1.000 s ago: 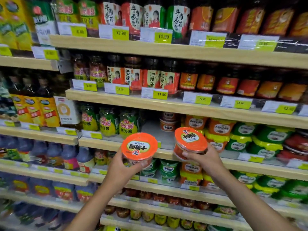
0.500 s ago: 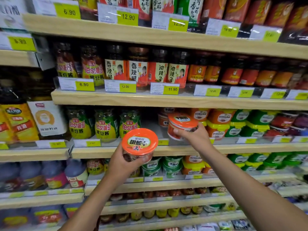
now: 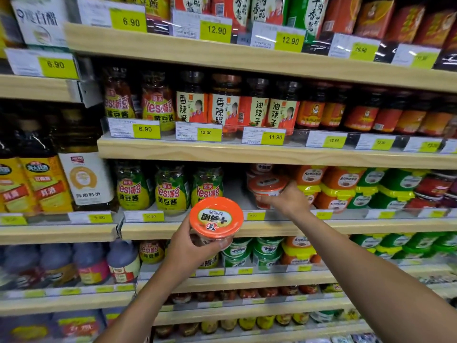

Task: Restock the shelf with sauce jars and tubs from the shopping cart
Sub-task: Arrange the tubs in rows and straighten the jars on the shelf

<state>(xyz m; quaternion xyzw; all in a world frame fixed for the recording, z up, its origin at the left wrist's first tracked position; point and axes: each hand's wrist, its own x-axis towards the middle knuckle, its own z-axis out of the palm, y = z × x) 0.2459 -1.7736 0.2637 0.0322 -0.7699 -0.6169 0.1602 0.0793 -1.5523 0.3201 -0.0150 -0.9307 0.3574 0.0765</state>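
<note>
Pale wooden shelves (image 3: 222, 154) rise tier on tier before me, above and below my right hand (image 3: 289, 201), yellow price tags (image 3: 273, 137) clipped along their front edges.

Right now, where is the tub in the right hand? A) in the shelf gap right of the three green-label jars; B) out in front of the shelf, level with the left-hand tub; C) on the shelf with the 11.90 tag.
A: the right hand grips the red-lidded tub inside the gap between the green-label jars and the stacked orange tubs.
</note>
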